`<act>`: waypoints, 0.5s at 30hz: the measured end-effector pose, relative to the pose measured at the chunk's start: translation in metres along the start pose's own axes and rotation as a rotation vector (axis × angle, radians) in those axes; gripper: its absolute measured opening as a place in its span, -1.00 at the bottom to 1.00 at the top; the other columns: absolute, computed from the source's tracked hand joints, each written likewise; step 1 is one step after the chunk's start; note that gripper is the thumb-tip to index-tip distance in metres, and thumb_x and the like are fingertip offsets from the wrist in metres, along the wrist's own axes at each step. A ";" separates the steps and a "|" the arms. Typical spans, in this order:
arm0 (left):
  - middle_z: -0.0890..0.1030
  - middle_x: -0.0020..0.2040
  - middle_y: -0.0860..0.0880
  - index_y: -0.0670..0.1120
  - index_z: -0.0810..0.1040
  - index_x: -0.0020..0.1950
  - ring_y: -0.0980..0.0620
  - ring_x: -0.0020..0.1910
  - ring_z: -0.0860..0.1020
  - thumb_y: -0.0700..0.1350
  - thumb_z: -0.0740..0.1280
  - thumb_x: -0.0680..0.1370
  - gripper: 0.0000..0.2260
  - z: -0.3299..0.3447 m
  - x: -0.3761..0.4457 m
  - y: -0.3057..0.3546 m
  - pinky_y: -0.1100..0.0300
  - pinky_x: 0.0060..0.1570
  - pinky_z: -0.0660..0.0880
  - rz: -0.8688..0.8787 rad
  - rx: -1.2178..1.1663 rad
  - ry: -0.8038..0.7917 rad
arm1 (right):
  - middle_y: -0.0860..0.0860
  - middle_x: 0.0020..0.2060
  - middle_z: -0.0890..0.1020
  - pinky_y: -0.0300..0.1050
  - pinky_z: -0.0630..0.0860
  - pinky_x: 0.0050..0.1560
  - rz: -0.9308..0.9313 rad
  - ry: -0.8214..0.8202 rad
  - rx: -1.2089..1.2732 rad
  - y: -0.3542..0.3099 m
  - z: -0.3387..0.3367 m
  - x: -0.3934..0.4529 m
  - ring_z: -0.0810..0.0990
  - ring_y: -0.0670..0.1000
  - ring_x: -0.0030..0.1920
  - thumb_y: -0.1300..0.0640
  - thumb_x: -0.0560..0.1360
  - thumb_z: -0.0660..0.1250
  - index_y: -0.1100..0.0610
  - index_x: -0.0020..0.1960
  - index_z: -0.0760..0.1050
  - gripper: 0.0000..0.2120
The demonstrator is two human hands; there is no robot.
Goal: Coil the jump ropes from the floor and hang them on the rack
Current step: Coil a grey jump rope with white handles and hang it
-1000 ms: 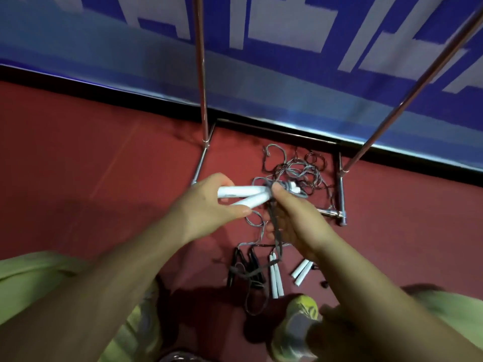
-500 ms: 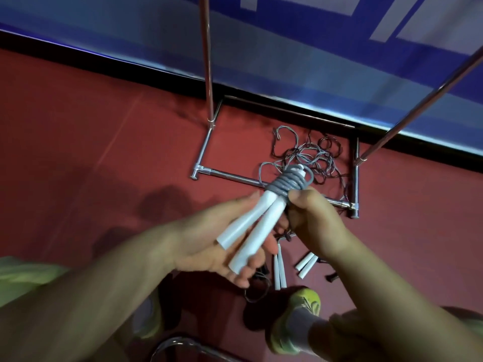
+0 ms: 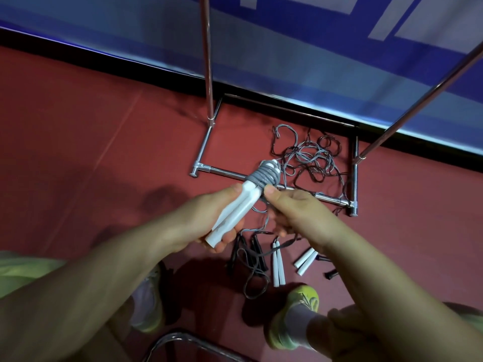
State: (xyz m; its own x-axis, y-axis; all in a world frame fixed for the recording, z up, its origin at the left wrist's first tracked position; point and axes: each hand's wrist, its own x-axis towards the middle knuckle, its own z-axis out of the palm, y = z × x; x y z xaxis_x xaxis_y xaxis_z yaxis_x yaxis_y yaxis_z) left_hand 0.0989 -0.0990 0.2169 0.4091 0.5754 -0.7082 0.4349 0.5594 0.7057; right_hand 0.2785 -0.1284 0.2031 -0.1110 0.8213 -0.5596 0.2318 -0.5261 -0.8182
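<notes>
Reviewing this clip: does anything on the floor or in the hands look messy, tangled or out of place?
Yes. A tangled heap of ropes lies loose on the red floor inside the rack base, with spare handles scattered nearer the feet. The held jump rope looks tidy, its cord wound tightly around the paired white handles.

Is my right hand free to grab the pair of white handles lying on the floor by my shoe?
Probably not yet: the right hand pinches the grey cord wound round the held handles. The floor pair lies uncovered below.
</notes>
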 end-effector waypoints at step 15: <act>0.51 -0.22 0.03 -0.03 0.41 -0.21 0.01 -0.19 0.50 0.33 0.10 0.49 -0.57 -0.013 0.006 -0.006 0.08 -0.14 0.43 0.142 0.757 0.287 | 0.11 -0.29 0.61 -0.10 0.56 -0.21 0.113 -0.201 0.199 0.001 0.006 -0.006 0.61 0.08 -0.33 -0.35 0.34 0.08 0.30 0.16 0.50 -0.23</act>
State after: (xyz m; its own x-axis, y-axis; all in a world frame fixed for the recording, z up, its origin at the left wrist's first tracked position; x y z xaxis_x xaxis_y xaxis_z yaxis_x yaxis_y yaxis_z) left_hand 0.0883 -0.0912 0.2090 0.3249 0.7980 -0.5076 0.8598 -0.0257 0.5100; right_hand 0.2732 -0.1351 0.2046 -0.2888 0.7058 -0.6468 0.0617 -0.6605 -0.7483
